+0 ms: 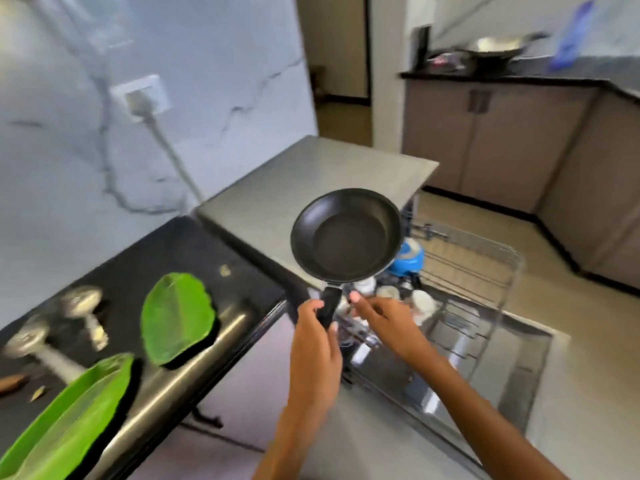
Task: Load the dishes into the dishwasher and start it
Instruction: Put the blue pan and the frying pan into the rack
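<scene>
My left hand (pixel 317 336) grips the black handle of a black non-stick frying pan (pixel 346 235) and holds it level above the corner of the grey dishwasher top (pixel 311 178). My right hand (pixel 384 320) is just right of the handle with straight fingers reaching toward it; it holds nothing. Below the pan the pulled-out wire rack (pixel 474 268) of the open dishwasher holds a blue bowl (pixel 408 261) and several white cups (pixel 422 301). The open door (pixel 512 368) lies flat under the rack.
On the black counter (pixel 173 251) at left lie two green leaf-shaped plates (pixel 176 315), steel ladles (pixel 83 306) and a brown scrap. A white socket and cable hang on the marble wall. A wok (pixel 495 46) stands on the far counter above beige cabinets.
</scene>
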`<control>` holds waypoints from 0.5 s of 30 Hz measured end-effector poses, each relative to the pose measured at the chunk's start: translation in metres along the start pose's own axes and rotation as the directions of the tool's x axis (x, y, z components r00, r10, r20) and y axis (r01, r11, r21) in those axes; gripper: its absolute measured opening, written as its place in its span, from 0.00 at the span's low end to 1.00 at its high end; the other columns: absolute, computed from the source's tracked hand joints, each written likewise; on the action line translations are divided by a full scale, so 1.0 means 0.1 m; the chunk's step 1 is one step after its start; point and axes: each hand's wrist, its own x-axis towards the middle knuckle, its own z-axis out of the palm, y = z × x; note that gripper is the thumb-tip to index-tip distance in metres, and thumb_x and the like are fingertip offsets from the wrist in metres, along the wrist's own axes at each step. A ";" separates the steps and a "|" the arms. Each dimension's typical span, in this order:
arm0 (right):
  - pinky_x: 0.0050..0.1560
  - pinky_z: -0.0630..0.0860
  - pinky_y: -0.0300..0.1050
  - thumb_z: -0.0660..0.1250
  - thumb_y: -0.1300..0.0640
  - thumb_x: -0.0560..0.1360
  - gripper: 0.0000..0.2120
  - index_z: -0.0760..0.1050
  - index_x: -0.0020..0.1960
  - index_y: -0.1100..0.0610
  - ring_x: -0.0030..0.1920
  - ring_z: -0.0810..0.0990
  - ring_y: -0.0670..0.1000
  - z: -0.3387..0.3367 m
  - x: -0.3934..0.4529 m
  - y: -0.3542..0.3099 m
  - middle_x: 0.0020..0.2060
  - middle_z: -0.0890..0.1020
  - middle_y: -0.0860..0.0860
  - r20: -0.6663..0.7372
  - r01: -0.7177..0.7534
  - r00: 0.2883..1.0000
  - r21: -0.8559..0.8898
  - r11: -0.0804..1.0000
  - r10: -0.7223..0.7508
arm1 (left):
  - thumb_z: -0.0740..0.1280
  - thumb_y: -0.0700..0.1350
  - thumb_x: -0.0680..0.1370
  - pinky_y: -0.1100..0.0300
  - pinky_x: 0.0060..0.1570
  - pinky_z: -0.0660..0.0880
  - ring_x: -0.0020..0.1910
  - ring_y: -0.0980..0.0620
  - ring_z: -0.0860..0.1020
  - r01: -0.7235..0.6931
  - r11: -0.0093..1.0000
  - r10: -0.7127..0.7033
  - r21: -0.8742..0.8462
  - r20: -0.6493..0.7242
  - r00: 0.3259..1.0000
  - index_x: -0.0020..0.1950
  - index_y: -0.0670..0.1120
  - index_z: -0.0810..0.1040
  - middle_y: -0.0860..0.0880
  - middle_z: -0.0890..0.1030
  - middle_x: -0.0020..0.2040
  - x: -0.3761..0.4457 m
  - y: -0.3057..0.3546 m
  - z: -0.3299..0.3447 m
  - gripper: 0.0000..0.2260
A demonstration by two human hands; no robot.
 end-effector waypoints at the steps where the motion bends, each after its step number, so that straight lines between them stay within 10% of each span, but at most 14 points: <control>1: 0.43 0.74 0.47 0.54 0.34 0.75 0.30 0.78 0.37 0.59 0.38 0.80 0.51 -0.13 -0.02 0.11 0.33 0.82 0.54 -0.002 -0.077 0.997 0.091 0.993 0.077 | 0.62 0.39 0.78 0.61 0.50 0.70 0.51 0.44 0.78 -0.075 0.997 0.075 -0.016 0.042 0.996 0.61 0.46 0.65 0.45 0.77 0.54 0.04 0.11 0.23 0.12; 10: 0.38 0.72 0.35 0.67 0.66 0.74 0.04 0.77 0.42 0.60 0.33 0.75 0.36 -0.68 0.16 1.51 0.32 0.80 0.45 -0.287 -0.206 0.854 0.578 0.790 0.433 | 0.60 0.47 0.79 0.60 0.46 0.69 0.48 0.53 0.72 -0.275 0.930 0.363 -0.244 0.481 0.798 0.56 0.56 0.60 0.50 0.72 0.51 0.14 0.06 1.97 0.10; 15: 0.40 0.80 0.50 0.62 0.64 0.77 0.02 0.71 0.45 0.60 0.34 0.82 0.51 -0.69 0.52 2.43 0.37 0.80 0.55 -0.323 -0.325 0.733 0.606 0.726 0.598 | 0.49 0.58 0.82 0.60 0.52 0.71 0.54 0.52 0.74 -0.467 0.878 0.459 -0.106 0.467 0.756 0.67 0.46 0.70 0.49 0.78 0.56 0.37 -0.64 2.60 0.22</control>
